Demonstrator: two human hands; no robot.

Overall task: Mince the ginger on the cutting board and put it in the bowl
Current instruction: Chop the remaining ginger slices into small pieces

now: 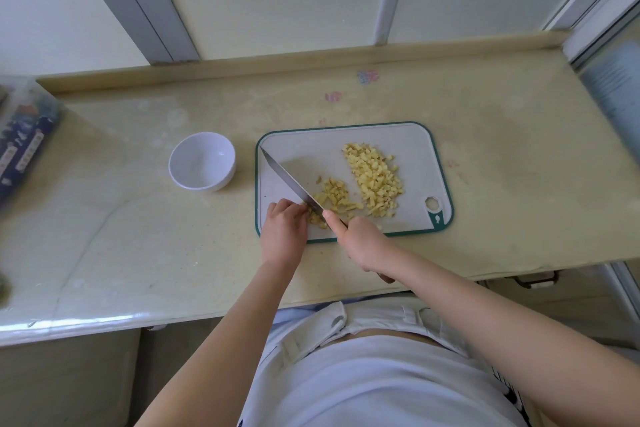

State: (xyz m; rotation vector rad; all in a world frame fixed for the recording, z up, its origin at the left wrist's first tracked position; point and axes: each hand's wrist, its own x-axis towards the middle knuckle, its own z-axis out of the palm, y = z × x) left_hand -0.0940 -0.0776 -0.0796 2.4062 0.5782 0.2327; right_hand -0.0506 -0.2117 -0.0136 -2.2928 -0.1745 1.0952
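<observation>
Two piles of chopped ginger (374, 180) lie on the cutting board (426, 149) at frame centre; the right hand (363, 243) grips the knife (291, 180), the left hand (284, 229) curls over uncut ginger, and a white bowl (202, 161) stands left.

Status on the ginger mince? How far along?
Done: a diced pile lies on the cutting board. In hand: right hand grips the knife, left hand steadies the coarser ginger at the blade. Left: finish chopping, then transfer; the bowl is empty.
</observation>
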